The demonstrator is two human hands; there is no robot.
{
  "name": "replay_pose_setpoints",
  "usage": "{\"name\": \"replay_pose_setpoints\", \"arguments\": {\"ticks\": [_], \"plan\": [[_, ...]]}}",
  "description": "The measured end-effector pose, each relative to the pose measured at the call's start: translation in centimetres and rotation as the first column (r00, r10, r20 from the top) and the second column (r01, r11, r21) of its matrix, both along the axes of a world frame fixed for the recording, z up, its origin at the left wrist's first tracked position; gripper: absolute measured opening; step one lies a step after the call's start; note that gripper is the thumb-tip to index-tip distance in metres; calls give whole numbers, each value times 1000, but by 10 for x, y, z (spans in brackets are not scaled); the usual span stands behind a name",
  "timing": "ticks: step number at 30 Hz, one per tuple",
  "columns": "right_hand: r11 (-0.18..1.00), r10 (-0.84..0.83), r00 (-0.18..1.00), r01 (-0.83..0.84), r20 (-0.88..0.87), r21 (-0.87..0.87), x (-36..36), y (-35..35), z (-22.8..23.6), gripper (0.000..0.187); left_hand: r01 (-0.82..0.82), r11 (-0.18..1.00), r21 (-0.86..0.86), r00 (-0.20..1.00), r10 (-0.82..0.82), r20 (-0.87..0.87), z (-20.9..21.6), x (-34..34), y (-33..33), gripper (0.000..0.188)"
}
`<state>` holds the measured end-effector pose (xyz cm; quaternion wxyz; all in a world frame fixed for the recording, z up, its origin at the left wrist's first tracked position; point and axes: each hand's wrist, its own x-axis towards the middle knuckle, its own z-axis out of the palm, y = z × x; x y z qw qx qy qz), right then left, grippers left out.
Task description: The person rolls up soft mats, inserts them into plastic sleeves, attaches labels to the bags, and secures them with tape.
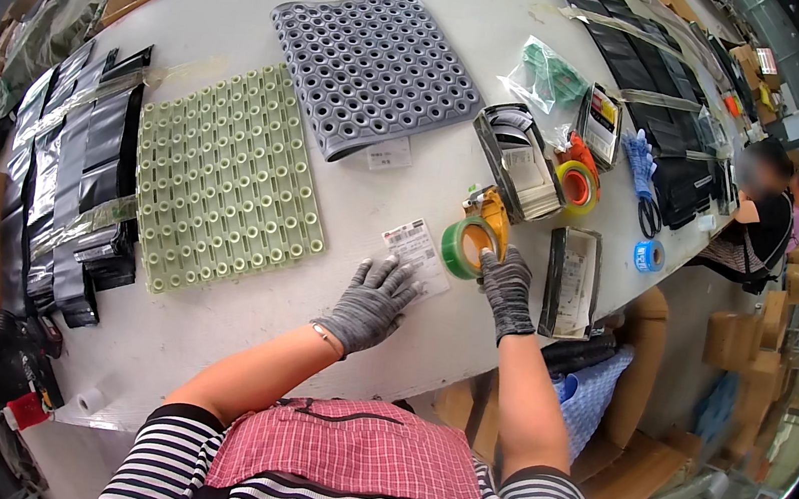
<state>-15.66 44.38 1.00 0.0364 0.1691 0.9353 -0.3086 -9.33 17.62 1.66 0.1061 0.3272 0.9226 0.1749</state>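
Observation:
My left hand, in a grey knit glove, lies with its fingers stretched out over the near edge of a white printed label sheet on the table. My right hand, gloved the same way, is closed on a tape dispenser with an orange-yellow body and a roll of green-edged tape. The dispenser stands just right of the label sheet. To the left lies a pale green mat with rows of round cups. Farther back rests a folded grey mat full of holes, a small white label at its near edge.
Open boxes of labels and a black tray stand to the right, near a blue tape roll and a red-orange dispenser. Stacks of black plastic bags lie at the left. A person sits beyond the table's right side.

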Motion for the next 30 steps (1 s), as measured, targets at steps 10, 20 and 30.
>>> {"name": "replay_pose_setpoints", "arguments": {"ticks": [10,20,30], "plan": [[996,-66,997,64,-35,-59,22,-4,7,45,-352,931,99,936,351,33,23,-44,-132,77],[760,-295,950,169,-101,-628,61,7,12,36,-384,901,-201,923,377,-73,20,-33,-215,79],[738,-148,987,68,-64,-672,63,-39,23,30,-596,803,21,795,585,159,-9,-36,-250,34]]}}
